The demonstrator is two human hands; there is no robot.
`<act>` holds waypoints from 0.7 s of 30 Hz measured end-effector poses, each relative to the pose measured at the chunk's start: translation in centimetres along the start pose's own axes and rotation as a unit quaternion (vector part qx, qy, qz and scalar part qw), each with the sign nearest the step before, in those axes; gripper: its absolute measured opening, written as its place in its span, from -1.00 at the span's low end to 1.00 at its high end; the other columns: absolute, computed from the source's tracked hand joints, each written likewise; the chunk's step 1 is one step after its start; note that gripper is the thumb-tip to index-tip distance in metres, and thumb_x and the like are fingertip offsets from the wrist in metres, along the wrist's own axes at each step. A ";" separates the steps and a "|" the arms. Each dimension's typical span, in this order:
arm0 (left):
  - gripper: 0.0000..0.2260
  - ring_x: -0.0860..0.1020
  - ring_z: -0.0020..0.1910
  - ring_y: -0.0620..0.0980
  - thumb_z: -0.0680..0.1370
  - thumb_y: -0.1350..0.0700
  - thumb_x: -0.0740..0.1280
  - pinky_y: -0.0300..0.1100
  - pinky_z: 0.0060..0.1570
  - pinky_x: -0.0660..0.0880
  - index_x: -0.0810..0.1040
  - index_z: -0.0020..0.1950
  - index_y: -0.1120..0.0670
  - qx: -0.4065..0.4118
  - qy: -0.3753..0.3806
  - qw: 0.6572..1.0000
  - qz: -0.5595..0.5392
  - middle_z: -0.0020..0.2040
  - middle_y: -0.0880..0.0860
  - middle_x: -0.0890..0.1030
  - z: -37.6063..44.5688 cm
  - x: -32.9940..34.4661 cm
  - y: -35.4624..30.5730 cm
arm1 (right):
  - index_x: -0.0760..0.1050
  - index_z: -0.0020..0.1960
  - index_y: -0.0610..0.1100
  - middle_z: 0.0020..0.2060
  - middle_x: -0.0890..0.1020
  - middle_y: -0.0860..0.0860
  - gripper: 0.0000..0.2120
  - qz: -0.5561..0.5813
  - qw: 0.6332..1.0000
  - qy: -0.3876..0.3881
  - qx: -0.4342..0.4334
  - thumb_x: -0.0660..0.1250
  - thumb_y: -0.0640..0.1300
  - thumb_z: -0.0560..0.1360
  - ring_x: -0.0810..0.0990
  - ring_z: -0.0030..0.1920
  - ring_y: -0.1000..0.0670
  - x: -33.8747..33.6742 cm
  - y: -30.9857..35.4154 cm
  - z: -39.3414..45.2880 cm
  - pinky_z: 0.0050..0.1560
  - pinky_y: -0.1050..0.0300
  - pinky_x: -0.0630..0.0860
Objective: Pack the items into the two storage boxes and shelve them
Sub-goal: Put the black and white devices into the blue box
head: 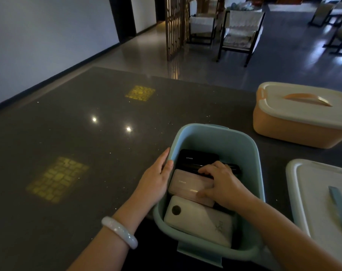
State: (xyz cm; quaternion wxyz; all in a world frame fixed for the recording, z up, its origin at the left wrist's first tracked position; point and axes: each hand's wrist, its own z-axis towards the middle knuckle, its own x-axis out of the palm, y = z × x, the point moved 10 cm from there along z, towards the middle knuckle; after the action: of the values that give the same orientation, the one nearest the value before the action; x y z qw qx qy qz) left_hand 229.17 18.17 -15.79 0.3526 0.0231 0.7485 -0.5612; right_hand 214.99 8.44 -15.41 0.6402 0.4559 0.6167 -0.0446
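Observation:
An open light blue storage box [225,137] stands on the dark table in front of me. Inside lie a black power bank [195,157], a pink power bank [187,184] and a white power bank [203,222]. My left hand [156,178] grips the box's left rim, thumb over the edge. My right hand [223,182] is inside the box, its fingers curled round the right end of the pink power bank. An orange storage box [295,132] with a white lid on stands at the far right.
The blue box's loose lid [311,192] lies to the right of it. The dark glossy table [78,143] stretches left and far. Beyond the table's far edge are chairs [240,34] and a wooden screen [176,26].

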 end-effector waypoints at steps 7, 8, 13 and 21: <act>-0.55 0.48 0.25 -0.10 0.63 -0.19 0.10 -0.17 0.21 0.42 0.20 0.52 -0.19 0.025 -0.048 0.990 0.129 0.34 -0.04 0.47 -1.6 -3.4 -1.4 | 0.38 0.33 0.06 0.17 0.36 0.13 -0.49 -0.041 0.993 -0.040 -0.108 0.44 0.02 0.43 0.28 0.20 0.11 -2.9 4.4 1.2 0.24 0.21 0.25; -0.54 0.49 0.22 -0.06 0.63 -0.17 0.11 -0.11 0.20 0.45 0.21 0.53 -0.17 0.027 -0.065 0.985 0.160 0.31 -0.01 0.48 -2.2 -4.3 -1.6 | 0.39 0.32 0.05 0.16 0.37 0.12 -0.51 -0.048 0.989 -0.042 -0.131 0.43 0.02 0.44 0.29 0.20 0.09 -3.2 5.8 1.7 0.23 0.22 0.25; -0.48 0.46 0.24 0.07 0.64 -0.10 0.14 -0.01 0.20 0.41 0.11 0.57 -0.06 -0.022 -0.127 0.916 0.381 0.32 0.03 0.42 -6.9 -9.8 -0.4 | 0.38 0.36 -0.02 0.21 0.38 0.02 -0.48 -0.087 0.962 -0.035 -0.255 0.39 0.09 0.46 0.30 0.25 -0.03 -1.3 14.5 4.1 0.30 0.12 0.24; -0.41 0.34 0.37 0.07 0.60 -0.14 0.19 -0.01 0.35 0.28 0.06 0.57 -0.07 -0.207 -0.174 0.841 0.469 0.42 0.03 0.32 -19.0 -19.1 7.2 | 0.31 0.39 -0.01 0.26 0.35 0.03 -0.42 -0.163 0.894 0.100 -0.405 0.32 0.22 0.47 0.28 0.28 -0.05 9.6 29.1 2.1 0.31 0.03 0.29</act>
State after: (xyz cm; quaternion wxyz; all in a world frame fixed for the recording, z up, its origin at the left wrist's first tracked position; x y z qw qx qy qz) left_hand 237.09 44.01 -8.83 0.6948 0.2003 0.6729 -0.1557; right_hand 236.91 28.84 -8.38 0.6882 0.0518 0.7076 0.1513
